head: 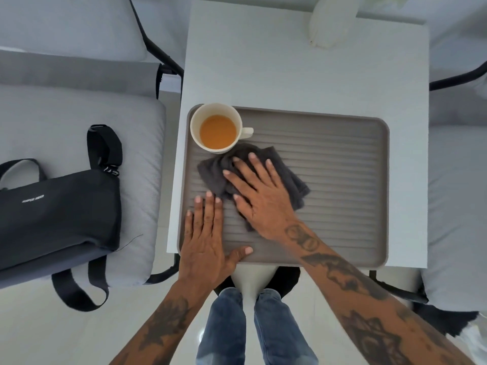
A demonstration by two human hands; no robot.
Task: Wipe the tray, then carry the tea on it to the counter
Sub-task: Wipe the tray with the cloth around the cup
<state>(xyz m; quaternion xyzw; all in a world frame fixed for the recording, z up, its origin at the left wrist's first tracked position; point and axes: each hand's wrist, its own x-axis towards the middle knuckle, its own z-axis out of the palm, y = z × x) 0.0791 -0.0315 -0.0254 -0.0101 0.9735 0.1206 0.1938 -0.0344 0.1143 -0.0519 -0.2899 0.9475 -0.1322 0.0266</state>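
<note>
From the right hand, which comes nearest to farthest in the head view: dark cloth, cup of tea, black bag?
1. Dark grey cloth: directly under the right hand.
2. White cup of orange tea: tray's far-left corner.
3. Black fabric bag: on the grey seat at left.

The tray looks like matt grey plastic or rubber, its floor ridged in parallel ribs. The cloth on it is dark, soft, nubbly fabric. The cup seems smooth cream ceramic with a mild sheen. The table is smooth matt white. The bag is black woven fabric; the seat cushion is grey textured upholstery.
</note>
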